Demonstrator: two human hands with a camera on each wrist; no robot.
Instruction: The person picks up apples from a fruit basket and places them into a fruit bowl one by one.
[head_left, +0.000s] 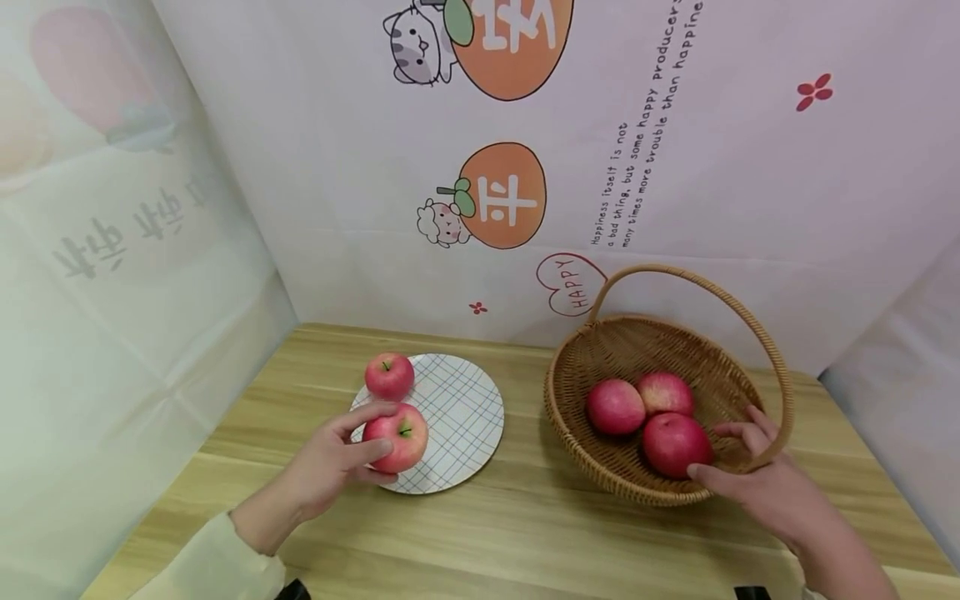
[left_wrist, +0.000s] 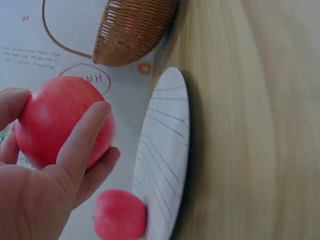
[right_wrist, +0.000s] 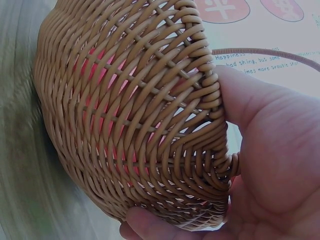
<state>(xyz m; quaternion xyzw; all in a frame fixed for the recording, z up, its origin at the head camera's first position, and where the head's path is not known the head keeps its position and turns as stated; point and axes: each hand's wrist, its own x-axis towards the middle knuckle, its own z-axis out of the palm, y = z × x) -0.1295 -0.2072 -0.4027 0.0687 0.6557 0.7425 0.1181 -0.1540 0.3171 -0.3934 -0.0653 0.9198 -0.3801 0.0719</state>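
In the head view my left hand [head_left: 337, 454] grips a red apple [head_left: 405, 440] with a short green stem. The left wrist view shows that apple [left_wrist: 65, 120] held between thumb and fingers, raised off the plate [left_wrist: 165, 145]. Another apple [head_left: 389, 376] sits on the far left part of the round white plate [head_left: 465, 417], which has a blue grid pattern. My right hand [head_left: 772, 479] holds the wicker basket [head_left: 622, 337] by its right side, near the handle's base. Up close, the thumb lies over the basket's rim [right_wrist: 212, 85] and fingers lie against its outer side.
Inside the basket lie three apples: one on the left [head_left: 615, 407], one behind [head_left: 666, 393] and one in front [head_left: 677, 445]. A tall arched handle [head_left: 720, 292] rises over it. Printed cloth [head_left: 360, 250] stands behind the wooden table [head_left: 480, 542] and along its sides.
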